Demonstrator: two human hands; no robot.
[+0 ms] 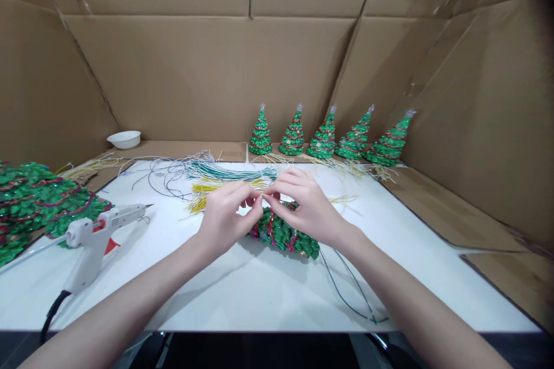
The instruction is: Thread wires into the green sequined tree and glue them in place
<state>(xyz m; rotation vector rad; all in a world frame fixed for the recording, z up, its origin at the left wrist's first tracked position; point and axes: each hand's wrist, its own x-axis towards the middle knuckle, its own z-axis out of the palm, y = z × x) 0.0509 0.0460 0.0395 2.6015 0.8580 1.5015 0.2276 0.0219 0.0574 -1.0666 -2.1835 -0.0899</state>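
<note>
Cardboard walls [208,75] bound the far, left and right of a white table [415,265], open toward its right edge. Tinsel greenery [52,199] crowds the left edge beside a glue gun [92,256]. Left hand [229,213] and right hand [305,202] pinch narrow, fingertips meeting; anything held is too small to tell. A tinsel tree [285,236] lies beneath.

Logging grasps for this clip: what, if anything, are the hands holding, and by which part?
Can't tell: the left hand and right hand meet at their fingertips, hiding anything pinched between.
</note>
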